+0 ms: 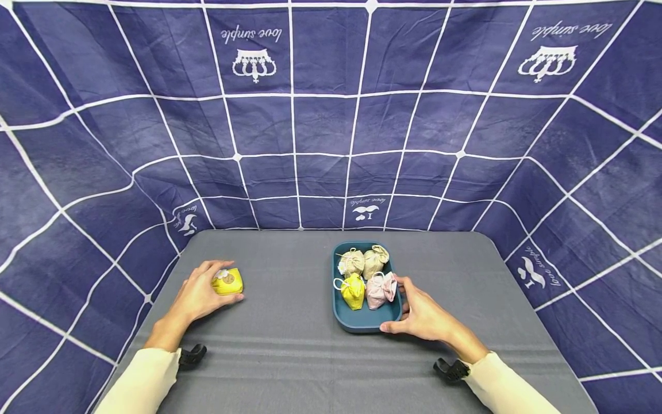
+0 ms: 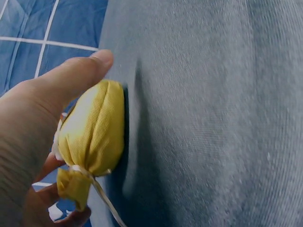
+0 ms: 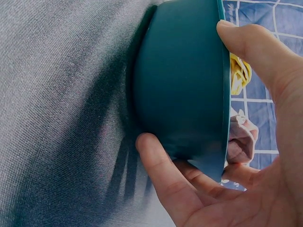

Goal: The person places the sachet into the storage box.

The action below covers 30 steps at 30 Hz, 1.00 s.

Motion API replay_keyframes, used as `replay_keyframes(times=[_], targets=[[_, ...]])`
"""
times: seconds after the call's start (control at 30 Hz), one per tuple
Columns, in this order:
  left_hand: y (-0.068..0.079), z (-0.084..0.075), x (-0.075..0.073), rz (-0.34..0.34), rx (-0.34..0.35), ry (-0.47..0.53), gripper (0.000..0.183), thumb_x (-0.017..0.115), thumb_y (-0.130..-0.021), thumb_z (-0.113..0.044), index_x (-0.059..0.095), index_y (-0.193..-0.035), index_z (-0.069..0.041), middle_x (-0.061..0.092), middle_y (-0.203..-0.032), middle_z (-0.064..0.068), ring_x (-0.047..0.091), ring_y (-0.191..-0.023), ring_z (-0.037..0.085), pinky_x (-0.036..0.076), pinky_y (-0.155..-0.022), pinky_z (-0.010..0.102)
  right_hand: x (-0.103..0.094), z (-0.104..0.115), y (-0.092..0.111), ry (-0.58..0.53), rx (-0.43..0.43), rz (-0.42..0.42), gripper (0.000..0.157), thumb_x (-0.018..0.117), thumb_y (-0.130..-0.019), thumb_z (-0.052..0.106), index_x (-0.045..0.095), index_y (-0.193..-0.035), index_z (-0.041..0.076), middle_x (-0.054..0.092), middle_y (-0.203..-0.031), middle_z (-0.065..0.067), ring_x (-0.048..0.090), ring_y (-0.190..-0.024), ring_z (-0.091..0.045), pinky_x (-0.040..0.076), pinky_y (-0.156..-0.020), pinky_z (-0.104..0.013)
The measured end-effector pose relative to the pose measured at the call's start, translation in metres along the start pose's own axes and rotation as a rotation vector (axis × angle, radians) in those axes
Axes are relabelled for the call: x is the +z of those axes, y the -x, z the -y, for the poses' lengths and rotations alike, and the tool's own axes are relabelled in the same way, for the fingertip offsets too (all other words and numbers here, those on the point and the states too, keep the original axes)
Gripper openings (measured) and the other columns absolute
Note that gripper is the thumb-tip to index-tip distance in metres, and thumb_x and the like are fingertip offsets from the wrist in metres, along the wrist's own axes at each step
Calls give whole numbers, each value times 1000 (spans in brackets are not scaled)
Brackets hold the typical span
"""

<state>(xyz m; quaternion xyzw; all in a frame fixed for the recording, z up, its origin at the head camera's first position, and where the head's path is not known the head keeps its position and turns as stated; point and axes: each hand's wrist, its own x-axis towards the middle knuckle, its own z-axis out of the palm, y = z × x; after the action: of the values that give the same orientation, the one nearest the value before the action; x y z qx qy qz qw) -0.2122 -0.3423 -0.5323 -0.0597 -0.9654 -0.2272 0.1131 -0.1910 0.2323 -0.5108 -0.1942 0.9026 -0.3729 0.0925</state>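
A small yellow cloth pouch (image 1: 234, 282), tied at the neck with a cord and bearing a white flower, lies on the grey table at the left. My left hand (image 1: 203, 290) spans it, fingers on the far side and thumb on the near side. In the left wrist view the thumb extends straight past the pouch's end. My right hand (image 1: 426, 310) holds the near right corner of a teal tray (image 1: 369, 322), thumb at the rim and fingers around the outer wall. The tray contains two beige pouches, another yellow pouch (image 1: 354, 292) and a pink pouch (image 1: 380, 290).
Grey cloth covers the table (image 1: 279, 345). A blue curtain (image 1: 331, 126) with white grid lines rises behind it and along both sides. Each wrist wears a black strap mount, the right one (image 1: 451, 370) close over the table.
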Motion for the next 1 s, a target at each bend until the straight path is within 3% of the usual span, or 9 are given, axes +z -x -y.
replay_keyframes(times=[0.33, 0.8, 1.0], targets=[[4, 14, 5, 3, 43, 35, 89, 108, -78, -39, 70, -154, -10, 75, -136, 30, 74, -125, 55, 58, -104, 74, 1, 1, 1, -21, 1, 1, 120, 107, -83, 42, 37, -169, -4, 64, -150, -34, 80, -98, -15, 65, -85, -24], [3, 15, 6, -66, 94, 28, 77, 108, -79, -28, 74, -145, -5, 79, -130, 32, 77, -118, 56, 59, -98, 71, 1, -2, 1, -45, 3, 2, 121, 108, -83, 41, 36, -170, -3, 66, -146, -31, 81, -98, -15, 65, -85, -24], [1, 13, 8, -127, 114, 35, 66, 108, -78, -22, 78, -134, -5, 82, -117, 24, 78, -100, 43, 57, -83, 55, 1, -3, 1, -56, -3, 0, 121, 108, -83, 41, 36, -170, -3, 66, -144, -31, 81, -98, -15, 66, -84, -24]])
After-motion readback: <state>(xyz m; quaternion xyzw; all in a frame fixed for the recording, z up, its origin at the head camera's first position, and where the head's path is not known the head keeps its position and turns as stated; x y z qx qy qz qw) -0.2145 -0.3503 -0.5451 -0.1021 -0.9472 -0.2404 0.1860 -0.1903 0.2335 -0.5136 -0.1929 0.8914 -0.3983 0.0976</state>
